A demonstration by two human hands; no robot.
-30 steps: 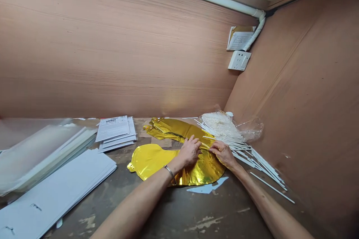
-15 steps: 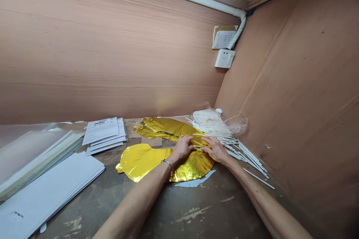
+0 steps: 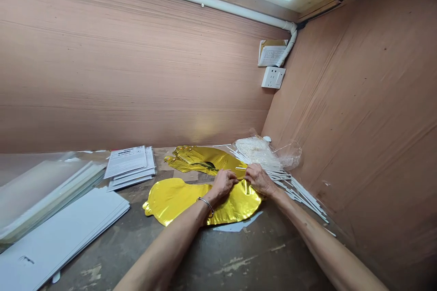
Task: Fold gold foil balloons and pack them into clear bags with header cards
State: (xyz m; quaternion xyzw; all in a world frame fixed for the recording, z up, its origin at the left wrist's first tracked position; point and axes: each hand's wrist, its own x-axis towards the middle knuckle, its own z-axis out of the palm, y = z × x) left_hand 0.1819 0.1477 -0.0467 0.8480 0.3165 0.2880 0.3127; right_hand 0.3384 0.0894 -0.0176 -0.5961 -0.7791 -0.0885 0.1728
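A flat, uninflated gold foil balloon (image 3: 174, 195) with a curved shape lies on the dark tabletop. Over its upper right edge, my left hand (image 3: 224, 183) has its fingers bent and pressed onto the foil. My right hand (image 3: 261, 179) pinches the same edge close by, fingertips nearly meeting the left ones. A white stick (image 3: 241, 168) shows just left of my right hand; whether it is held there cannot be made out. Behind my hands rests a pile of similar gold foil balloons (image 3: 194, 157). My fingertips partly hide the pinched foil.
Thin white sticks (image 3: 305, 198) spill from a clear plastic bag (image 3: 290, 154) at the right wall. To the left are printed packets (image 3: 128, 163), white sheets (image 3: 68, 232) and clear plastic sleeves (image 3: 44, 191). A pale scrap (image 3: 235, 226) lies under the balloon's front edge.
The view has tilted slightly upward. My right hand's fingers have closed in more tightly at the foil edge. My left hand stays at about the same spot on the balloon.
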